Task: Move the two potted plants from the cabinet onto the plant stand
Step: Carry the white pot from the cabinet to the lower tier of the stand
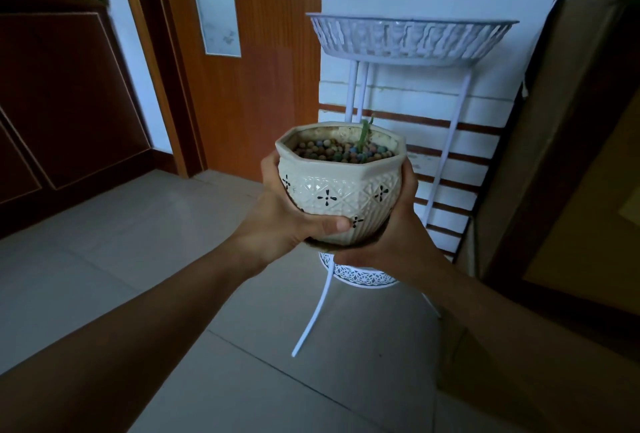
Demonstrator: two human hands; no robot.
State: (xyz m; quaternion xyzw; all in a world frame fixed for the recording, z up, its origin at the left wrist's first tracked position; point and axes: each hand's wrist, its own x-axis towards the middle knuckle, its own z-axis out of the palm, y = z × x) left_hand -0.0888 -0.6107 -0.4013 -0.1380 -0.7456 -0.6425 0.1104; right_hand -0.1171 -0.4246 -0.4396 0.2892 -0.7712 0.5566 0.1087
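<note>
We see the left hand (294, 214) wrapped around the lower left wall of the potted plant (341, 186), thumb across its front. The right hand (398, 224) cups the right wall and base. The pot is held upright in the air, pebbles and a small green shoot showing inside its octagonal rim. Behind it stands the plant stand (412, 37): the upper basket sits above the pot's rim, the lower basket shows just under the hands. Open floor (138, 245) lies to the left; a door (263, 61) and dark cabinet (62, 96) bound that side.
</note>
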